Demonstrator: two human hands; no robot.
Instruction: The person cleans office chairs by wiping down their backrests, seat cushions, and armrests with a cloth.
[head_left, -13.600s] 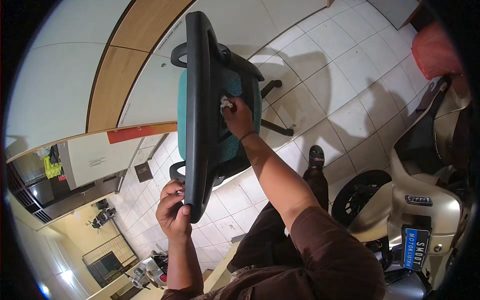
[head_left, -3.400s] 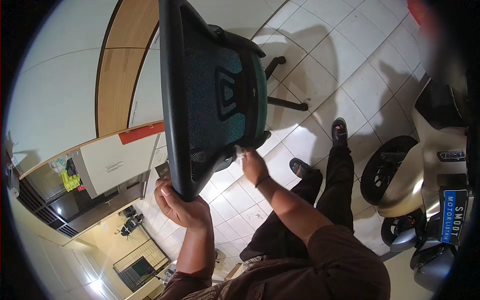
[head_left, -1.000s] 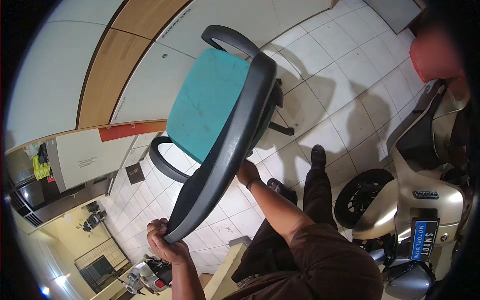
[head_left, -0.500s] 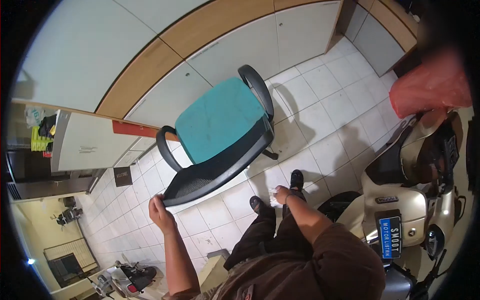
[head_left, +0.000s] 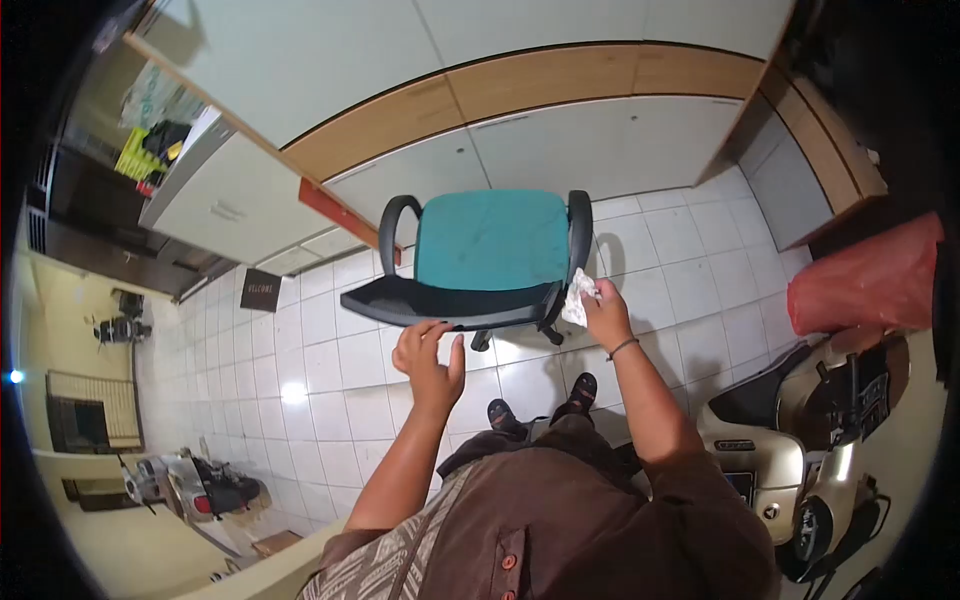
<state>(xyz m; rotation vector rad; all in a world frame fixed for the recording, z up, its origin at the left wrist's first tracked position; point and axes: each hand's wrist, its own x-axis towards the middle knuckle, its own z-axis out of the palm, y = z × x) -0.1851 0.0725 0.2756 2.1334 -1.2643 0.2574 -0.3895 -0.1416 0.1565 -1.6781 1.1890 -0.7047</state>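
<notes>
An office chair with a teal seat, black armrests and a black backrest stands before me, its backrest towards me. My left hand is at the near edge of the backrest, fingertips at or touching the rim, thumb apart from the fingers. In my right hand is a crumpled white cloth, pinched near the chair's right armrest. Whether the cloth touches the chair I cannot tell.
Pale cabinets with a wooden band line the far side. A red plastic-covered bundle and a beige scooter stand on the right. Another scooter is at lower left. A welcome mat lies on the tiled floor.
The chair has turned so its backrest faces me more squarely. My left hand has loosened from the backrest corner. My right hand has risen with the cloth to the chair's right side.
</notes>
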